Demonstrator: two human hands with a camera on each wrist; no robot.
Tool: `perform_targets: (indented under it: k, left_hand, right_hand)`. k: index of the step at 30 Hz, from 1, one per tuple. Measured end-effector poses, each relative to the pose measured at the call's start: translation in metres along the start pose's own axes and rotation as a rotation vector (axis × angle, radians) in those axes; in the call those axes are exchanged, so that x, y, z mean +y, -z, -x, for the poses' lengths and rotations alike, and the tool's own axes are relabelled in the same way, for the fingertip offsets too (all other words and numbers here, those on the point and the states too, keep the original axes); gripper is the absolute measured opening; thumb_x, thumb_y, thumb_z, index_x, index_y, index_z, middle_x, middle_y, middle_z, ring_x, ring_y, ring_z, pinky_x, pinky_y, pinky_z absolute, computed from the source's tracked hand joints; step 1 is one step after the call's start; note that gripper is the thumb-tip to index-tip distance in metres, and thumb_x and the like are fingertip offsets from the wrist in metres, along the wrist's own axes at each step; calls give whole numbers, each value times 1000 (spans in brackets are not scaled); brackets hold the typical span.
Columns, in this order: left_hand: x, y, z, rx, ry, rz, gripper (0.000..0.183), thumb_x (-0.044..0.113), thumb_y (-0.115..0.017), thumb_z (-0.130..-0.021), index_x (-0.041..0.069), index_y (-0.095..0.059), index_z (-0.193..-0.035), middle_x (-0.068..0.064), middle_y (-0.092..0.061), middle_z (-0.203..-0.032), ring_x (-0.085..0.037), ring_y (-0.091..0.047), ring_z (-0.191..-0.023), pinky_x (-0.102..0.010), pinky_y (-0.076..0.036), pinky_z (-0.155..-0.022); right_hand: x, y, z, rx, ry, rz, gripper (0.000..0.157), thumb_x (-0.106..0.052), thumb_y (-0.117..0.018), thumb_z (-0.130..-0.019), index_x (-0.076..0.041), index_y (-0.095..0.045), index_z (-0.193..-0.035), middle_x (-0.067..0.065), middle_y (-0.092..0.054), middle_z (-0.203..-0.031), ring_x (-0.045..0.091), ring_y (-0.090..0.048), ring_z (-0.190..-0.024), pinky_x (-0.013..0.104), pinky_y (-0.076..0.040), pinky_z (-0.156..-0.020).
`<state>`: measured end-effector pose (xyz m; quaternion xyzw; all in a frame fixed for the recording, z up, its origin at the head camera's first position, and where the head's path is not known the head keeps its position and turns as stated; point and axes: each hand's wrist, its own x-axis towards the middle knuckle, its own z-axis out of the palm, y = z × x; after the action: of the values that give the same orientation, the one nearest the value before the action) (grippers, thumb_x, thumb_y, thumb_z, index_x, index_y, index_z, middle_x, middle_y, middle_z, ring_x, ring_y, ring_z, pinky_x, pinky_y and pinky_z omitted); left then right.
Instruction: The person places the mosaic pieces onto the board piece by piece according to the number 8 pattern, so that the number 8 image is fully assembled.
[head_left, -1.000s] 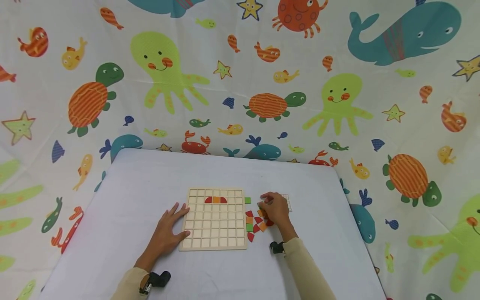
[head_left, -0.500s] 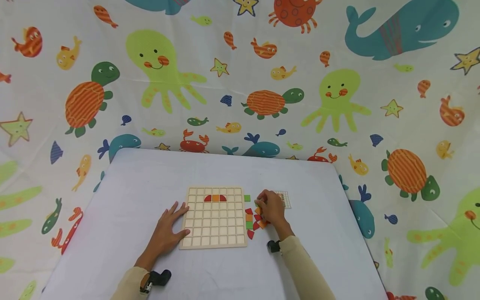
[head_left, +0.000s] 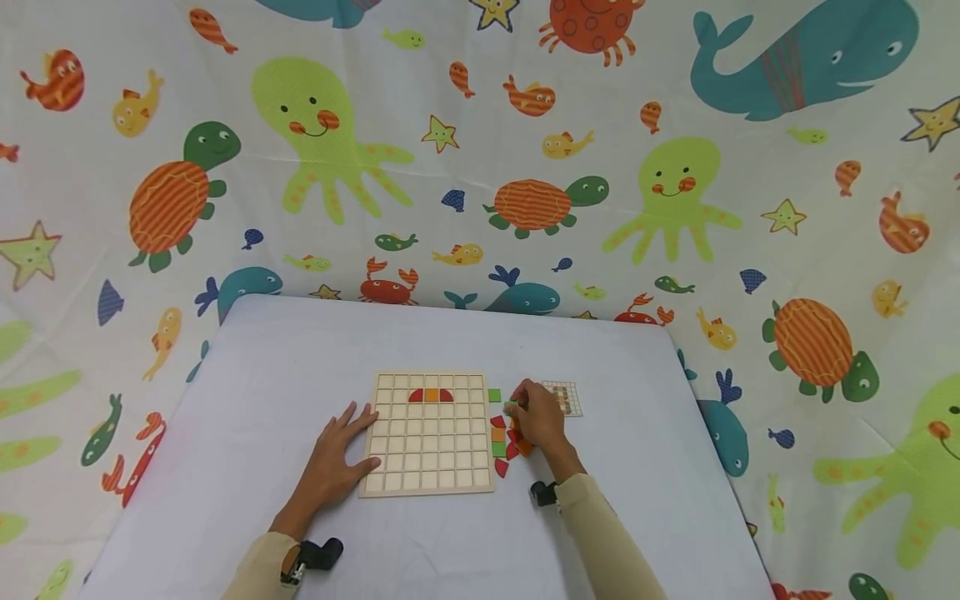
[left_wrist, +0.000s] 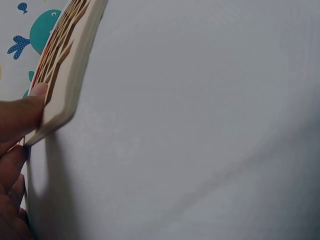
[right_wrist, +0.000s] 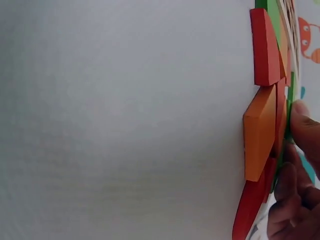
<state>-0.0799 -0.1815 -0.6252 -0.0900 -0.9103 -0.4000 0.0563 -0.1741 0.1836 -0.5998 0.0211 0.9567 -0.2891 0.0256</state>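
My left hand [head_left: 330,462] rests along the left edge of a wooden grid board [head_left: 427,450], fingers spread. In the left wrist view its thumb lies over the rim of the board [left_wrist: 72,75]. Two red quarter-round tiles flank an orange square tile [head_left: 431,395] in the board's second row from the back. Right of the board, my right hand [head_left: 542,417] bends over a loose pile and pinches a green tile [head_left: 512,407] between thumb and fingers. The right wrist view has the thumb against green tiles, with orange tiles [right_wrist: 260,135] and red tiles [right_wrist: 265,47] below; the hand partly hides the pile.
A small printed grid card [head_left: 568,398] lies behind the right hand, partly covered by it. One green square tile [head_left: 494,395] sits apart at the board's right edge. Around the white table [head_left: 247,400] hangs a sea-animal curtain [head_left: 450,275].
My right hand has shifted slightly left over the pile, uncovering more of the card, and a green tile shows at its fingertips. The left hand and the board stay put.
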Motion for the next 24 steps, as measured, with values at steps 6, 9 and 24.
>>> perform_targets:
  k: [6,9,24]
  left_hand:
    - [-1,0,1,2,-5,-1,76,24,-88,-82,5,-59,-150,-22,-49,-162,-55,-35,-154,-75,-23,-125]
    - [-2,1,0,-4,1,-1,76,23,-88,-82,6,-59,-150,-22,-49,-162,-54,-34,-155,-74,-22,-125]
    - [-2,1,0,-20,24,-3,76,19,-88,-82,6,-58,-151,-22,-47,-164,-52,-33,-156,-73,-21,-127]
  right_hand:
    - [-8,-1,2,52,-16,-139,17,-22,-84,-93,-20,-68,-99,0,-65,-87,16,-56,-73,26,-45,-58]
    - [-16,-3,4,99,14,-236,13,-19,-83,-93,-19,-72,-99,1,-65,-87,16,-55,-67,24,-46,-52]
    - [-70,-34,12,0,188,-385,6,-20,-82,-93,-18,-77,-95,-1,-72,-85,9,-54,-68,23,-48,-62]
